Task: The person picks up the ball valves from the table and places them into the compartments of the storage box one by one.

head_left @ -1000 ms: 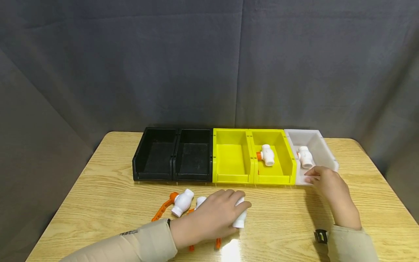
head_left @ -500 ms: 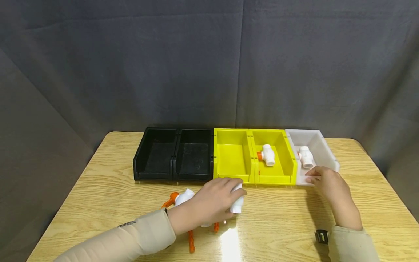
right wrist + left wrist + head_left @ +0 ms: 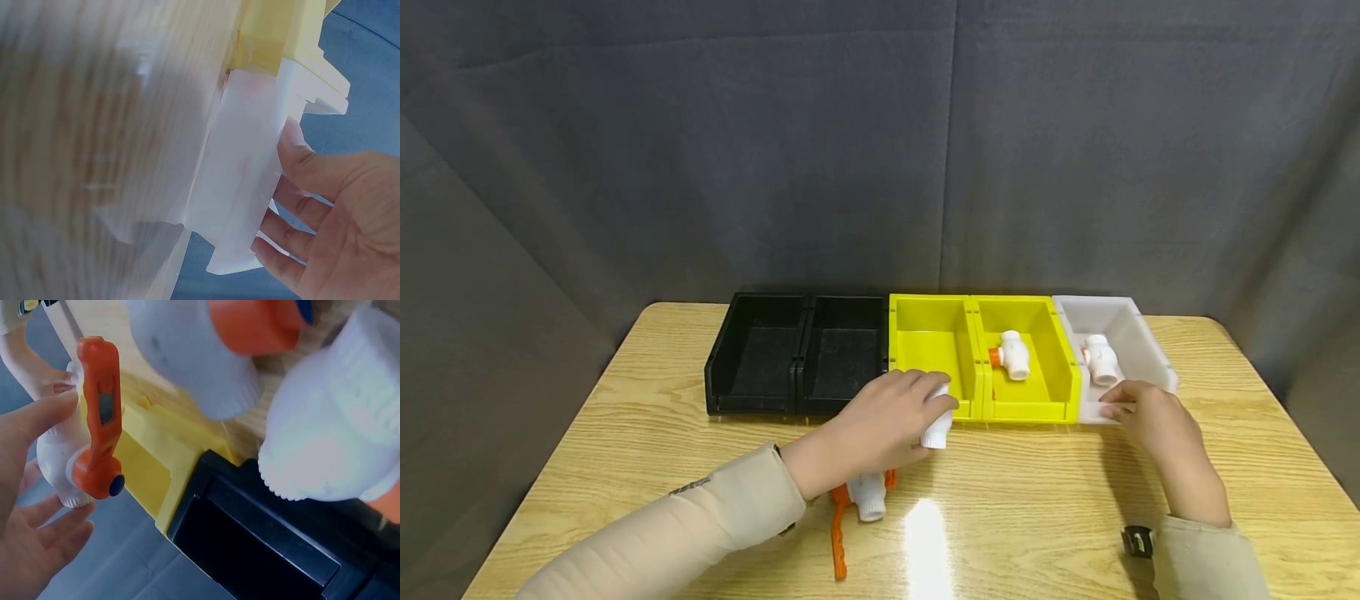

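My left hand holds a white ball valve with an orange lever, raised in front of the left yellow bin. In the left wrist view the thumb and fingers curl round its white body, and the orange lever faces the camera. Below that hand another white ball valve lies on the table, partly covered by the arm. The left wrist view shows a further ball valve. My right hand rests at the front rim of the white bin, its fingers loosely bent, with no valve between them.
One ball valve lies in the right yellow bin, another valve in the white bin. Two black bins stand at the row's left end. A grey curtain hangs behind the wooden table.
My left hand has lifted the ball valve and moved it forward, toward the left yellow bin. Its sleeve now covers the valve at the left. The right hand stays in place.
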The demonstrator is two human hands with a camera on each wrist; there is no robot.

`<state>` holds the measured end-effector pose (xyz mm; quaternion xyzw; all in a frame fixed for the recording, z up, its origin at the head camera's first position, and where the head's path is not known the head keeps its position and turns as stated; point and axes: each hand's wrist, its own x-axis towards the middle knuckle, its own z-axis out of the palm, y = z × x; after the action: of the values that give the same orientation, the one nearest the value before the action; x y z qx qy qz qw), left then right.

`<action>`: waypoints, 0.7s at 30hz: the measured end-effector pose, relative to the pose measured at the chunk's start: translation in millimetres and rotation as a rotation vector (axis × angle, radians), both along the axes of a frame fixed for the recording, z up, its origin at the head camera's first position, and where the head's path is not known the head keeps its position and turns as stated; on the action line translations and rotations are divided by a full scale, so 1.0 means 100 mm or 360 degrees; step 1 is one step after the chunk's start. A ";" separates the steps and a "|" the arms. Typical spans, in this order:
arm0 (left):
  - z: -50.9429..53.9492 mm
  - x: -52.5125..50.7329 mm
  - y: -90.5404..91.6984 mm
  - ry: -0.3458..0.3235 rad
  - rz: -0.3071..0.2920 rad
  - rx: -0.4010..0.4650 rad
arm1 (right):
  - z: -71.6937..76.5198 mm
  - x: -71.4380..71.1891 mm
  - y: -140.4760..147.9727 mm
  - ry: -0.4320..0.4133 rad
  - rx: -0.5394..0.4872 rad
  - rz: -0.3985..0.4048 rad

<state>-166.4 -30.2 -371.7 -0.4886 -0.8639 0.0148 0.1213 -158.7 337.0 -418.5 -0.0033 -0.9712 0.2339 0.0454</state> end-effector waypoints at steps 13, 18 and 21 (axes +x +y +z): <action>0.10 -0.23 0.00 -0.0091 0.0092 0.0061 | 0.00 -0.02 0.00 0.0007 0.0001 0.0007; 0.12 -0.31 0.02 -0.0064 0.0097 0.0103 | 0.01 -0.01 0.01 -0.0019 -0.0004 0.0001; 0.13 -0.36 0.03 -0.0052 0.0100 0.0133 | 0.02 -0.01 0.01 -0.0035 -0.0006 -0.0006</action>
<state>-202.0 -27.3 -358.9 -0.4559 -0.8806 -0.0254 0.1270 -159.4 337.7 -416.9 -0.0080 -0.9712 0.2356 0.0352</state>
